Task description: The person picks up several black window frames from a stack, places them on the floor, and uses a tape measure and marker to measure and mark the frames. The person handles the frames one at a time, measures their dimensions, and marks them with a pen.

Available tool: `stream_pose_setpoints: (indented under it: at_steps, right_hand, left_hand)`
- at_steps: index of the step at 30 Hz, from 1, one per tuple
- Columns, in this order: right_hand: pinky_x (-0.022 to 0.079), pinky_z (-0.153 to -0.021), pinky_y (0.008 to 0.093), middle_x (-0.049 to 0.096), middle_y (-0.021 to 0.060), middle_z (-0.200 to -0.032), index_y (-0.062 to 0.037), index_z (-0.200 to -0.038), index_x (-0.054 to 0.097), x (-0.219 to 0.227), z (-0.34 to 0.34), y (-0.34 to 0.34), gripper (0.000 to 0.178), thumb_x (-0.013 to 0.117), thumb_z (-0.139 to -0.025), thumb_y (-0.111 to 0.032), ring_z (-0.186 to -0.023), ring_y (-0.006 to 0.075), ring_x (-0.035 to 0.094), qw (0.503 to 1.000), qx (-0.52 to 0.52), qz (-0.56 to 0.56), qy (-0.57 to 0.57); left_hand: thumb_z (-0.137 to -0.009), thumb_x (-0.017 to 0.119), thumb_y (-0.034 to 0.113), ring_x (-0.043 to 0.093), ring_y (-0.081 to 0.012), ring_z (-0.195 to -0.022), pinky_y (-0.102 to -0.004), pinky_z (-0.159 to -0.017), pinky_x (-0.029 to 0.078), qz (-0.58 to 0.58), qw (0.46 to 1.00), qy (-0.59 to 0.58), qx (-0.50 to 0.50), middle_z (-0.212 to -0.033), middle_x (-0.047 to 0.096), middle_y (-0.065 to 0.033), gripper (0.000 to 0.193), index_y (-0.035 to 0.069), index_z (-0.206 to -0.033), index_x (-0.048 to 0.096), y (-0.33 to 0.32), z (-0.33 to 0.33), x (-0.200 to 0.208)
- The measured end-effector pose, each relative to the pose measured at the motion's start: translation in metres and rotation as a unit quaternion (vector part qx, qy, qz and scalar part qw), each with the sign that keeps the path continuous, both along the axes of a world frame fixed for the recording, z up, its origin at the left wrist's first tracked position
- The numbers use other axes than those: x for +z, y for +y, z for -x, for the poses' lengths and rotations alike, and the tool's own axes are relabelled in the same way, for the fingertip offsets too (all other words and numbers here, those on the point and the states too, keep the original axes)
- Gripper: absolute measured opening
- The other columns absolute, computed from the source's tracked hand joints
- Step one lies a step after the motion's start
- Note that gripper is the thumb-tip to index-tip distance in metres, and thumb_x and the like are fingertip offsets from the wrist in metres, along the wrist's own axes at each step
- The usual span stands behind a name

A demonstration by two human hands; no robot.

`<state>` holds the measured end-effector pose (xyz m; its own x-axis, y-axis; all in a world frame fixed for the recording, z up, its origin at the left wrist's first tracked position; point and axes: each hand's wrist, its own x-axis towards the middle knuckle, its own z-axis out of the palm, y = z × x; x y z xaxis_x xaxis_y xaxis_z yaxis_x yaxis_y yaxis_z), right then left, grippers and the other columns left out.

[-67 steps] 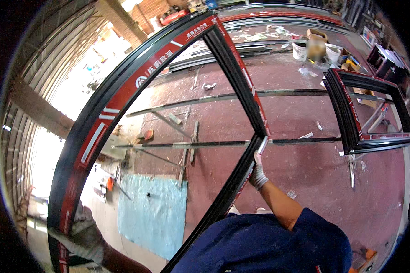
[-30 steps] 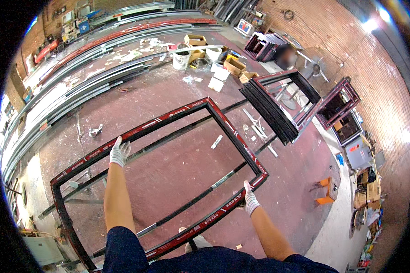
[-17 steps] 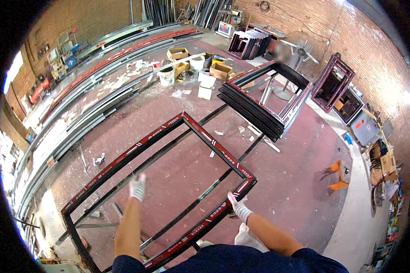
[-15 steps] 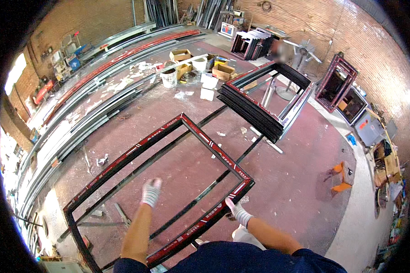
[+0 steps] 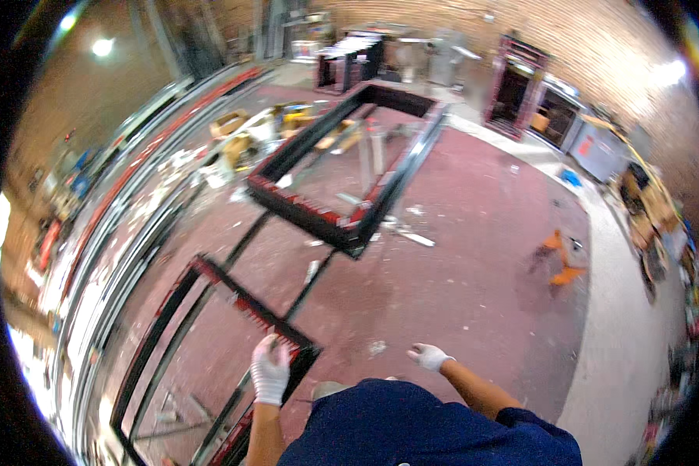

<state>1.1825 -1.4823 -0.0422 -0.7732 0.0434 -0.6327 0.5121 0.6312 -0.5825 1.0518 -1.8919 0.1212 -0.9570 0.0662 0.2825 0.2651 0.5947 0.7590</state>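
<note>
My left hand (image 5: 270, 374), in a whitish glove, is over the near right corner of a large black rectangular frame with red printed strips (image 5: 245, 307). Its fingers are drawn together at the tips; whether something small is between them, or whether they touch the frame, I cannot tell. My right hand (image 5: 429, 357), gloved too, hangs above the floor right of that frame. Its fingers point left, apart and with nothing in them. Dark support bars (image 5: 312, 283) run from beneath this frame to a stack of similar frames (image 5: 299, 208) farther off.
Long metal profiles (image 5: 124, 186) lie along the left. Buckets and boxes (image 5: 229, 124) stand beyond the stack. An orange stand (image 5: 555, 256) is on the red floor (image 5: 458, 264) at right. Upright frames (image 5: 516, 89) and a grey cabinet (image 5: 602, 147) line the brick wall.
The view has swung right, so the near frame sits lower left. My right hand has come off the frame's edge. My left hand has moved from inside the opening to the frame's corner.
</note>
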Motion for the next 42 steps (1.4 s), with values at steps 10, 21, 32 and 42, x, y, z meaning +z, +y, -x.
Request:
stream_pose_setpoints:
  at_steps: [10, 21, 32, 42]
  right_hand:
    - [0.047, -0.101, 0.0400, 0.061, 0.0223, -0.132, -0.0017, -0.137, 0.054, 0.005, 0.034, 0.192, 0.060, 0.055, -0.097, -0.046, -0.121, 0.0331, 0.061, 0.977, -0.205, 0.019, 0.048]
    - [0.039, -0.110, 0.0416, 0.056, 0.0180, -0.141, -0.0057, -0.133, 0.060, -0.004, -0.111, 0.338, 0.057, 0.049, -0.094, -0.045, -0.134, 0.0339, 0.049, 0.862, -0.464, -0.063, -0.193]
    - [0.039, -0.110, 0.0476, 0.057, 0.0183, -0.139, -0.0082, -0.134, 0.060, -0.124, -0.048, 0.551, 0.065, 0.046, -0.095, -0.058, -0.130, 0.0359, 0.052, 0.893, -0.375, 0.030, -0.249]
    - [0.042, -0.107, 0.0373, 0.060, 0.0188, -0.136, -0.0031, -0.134, 0.058, -0.013, 0.175, 1.008, 0.053, 0.053, -0.098, -0.040, -0.128, 0.0324, 0.055, 0.909, -0.403, -0.101, 0.000]
  left_hand:
    - [-0.086, 0.062, -0.005, 0.065, -0.0315, -0.104, -0.0384, -0.094, 0.052, 0.040, 0.972, 0.164, -0.166, -0.112, 0.067, -0.0161, 0.024, 0.000, -0.110, 0.065, 0.223, 0.141, 0.086]
    - [-0.080, 0.067, 0.001, 0.068, -0.0339, -0.093, -0.0420, -0.083, 0.054, 0.045, 0.773, 0.246, -0.583, -0.101, 0.070, -0.0145, 0.021, 0.004, -0.100, 0.066, 0.639, 0.361, 0.169]
    - [-0.089, 0.066, 0.020, 0.070, -0.0309, -0.084, -0.0403, -0.074, 0.056, 0.170, 0.697, 0.139, -0.682, -0.089, 0.071, -0.0125, 0.013, 0.010, -0.095, 0.069, 0.994, 0.406, 0.042]
    - [-0.091, 0.055, 0.046, 0.065, -0.0413, -0.103, -0.0476, -0.090, 0.052, 0.403, 0.776, -0.294, -0.387, -0.107, 0.068, -0.0244, 0.045, 0.006, -0.104, 0.071, 1.006, 0.462, -0.206]
